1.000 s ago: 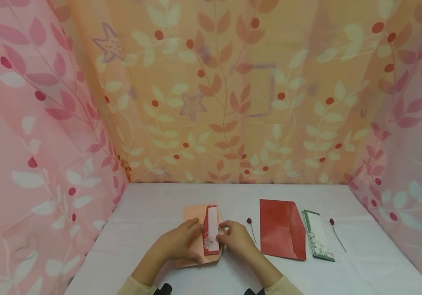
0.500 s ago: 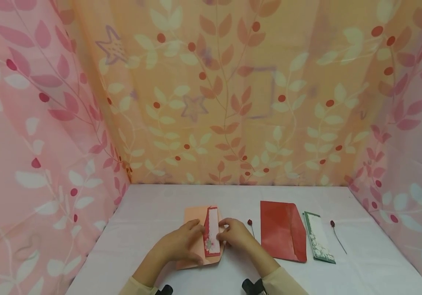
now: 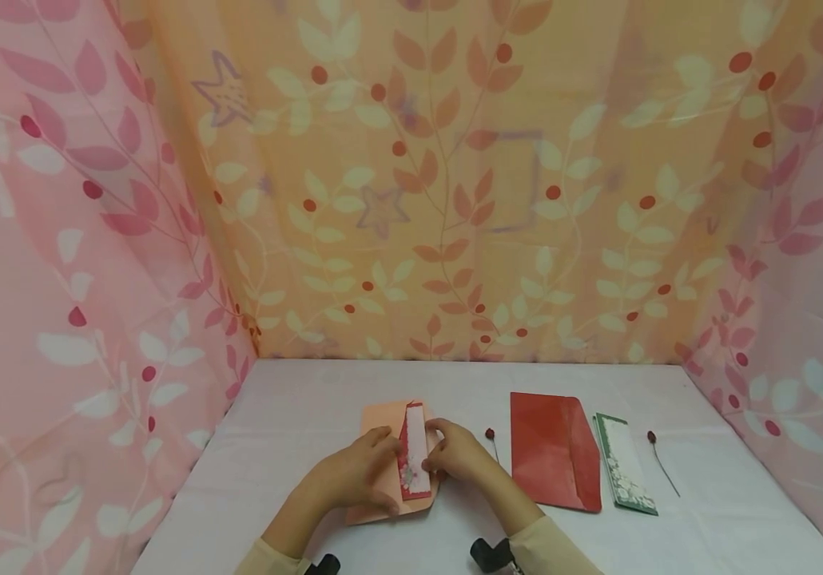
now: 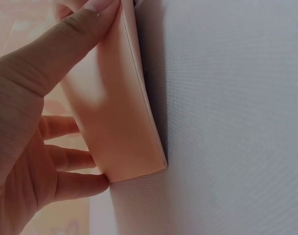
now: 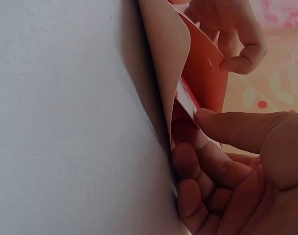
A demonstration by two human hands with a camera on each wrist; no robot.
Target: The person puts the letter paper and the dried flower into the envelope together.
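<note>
A peach envelope (image 3: 378,413) lies in front of the person in the head view, its flap on the right side. My left hand (image 3: 354,473) spans it, and in the left wrist view the thumb (image 4: 65,46) presses near one long edge while fingertips touch the opposite edge. Partly inside the envelope's mouth is a red and white card (image 3: 417,447) with printed flowers. My right hand (image 3: 460,454) pinches the card's right edge; the right wrist view has its thumb (image 5: 232,128) on top and curled fingers underneath, beside the raised flap.
Right of the hands lie a dried red flower (image 3: 490,434) on a thin stem, a red envelope (image 3: 548,451), a green-bordered card (image 3: 623,459) and another dried flower (image 3: 652,438). All rest on a white-covered table (image 3: 296,391), with patterned curtains (image 3: 440,200) around three sides.
Both hands keep nearly the same hold on the envelope and card. The right wrist has turned slightly, and the whole head view has shifted a little.
</note>
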